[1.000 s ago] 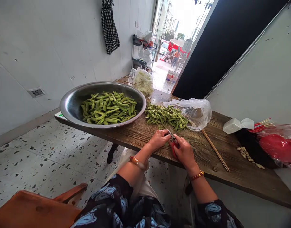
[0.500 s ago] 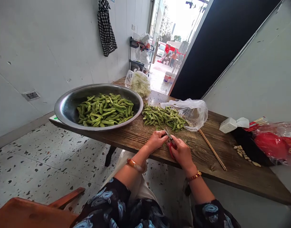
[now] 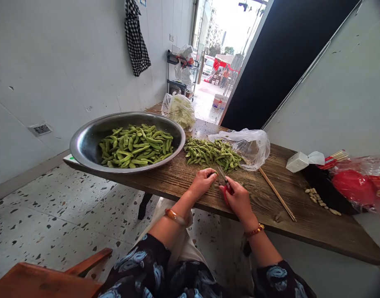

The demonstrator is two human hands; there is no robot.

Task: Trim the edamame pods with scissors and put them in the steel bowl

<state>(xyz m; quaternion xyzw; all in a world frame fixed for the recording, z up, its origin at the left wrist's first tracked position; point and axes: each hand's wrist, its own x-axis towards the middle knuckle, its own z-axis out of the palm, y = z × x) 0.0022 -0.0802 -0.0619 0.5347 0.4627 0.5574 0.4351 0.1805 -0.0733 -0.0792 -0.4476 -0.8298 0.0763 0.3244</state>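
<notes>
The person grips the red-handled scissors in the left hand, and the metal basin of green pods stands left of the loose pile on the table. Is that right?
Wrong hand: the head view shows the red-handled scissors in the right hand, not the left hand. The metal basin of green pods does stand left of the loose pile on the table.

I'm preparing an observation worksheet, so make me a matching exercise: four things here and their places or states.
1. Red-handled scissors
2. Metal basin
3. Peanuts
4. Checkered cloth

A. Hanging on the wall
B. Holding edamame pods
C. On the table, right of the wooden sticks
D. In the right hand

Pairs: 1-D, 2-B, 3-C, 4-A
</notes>
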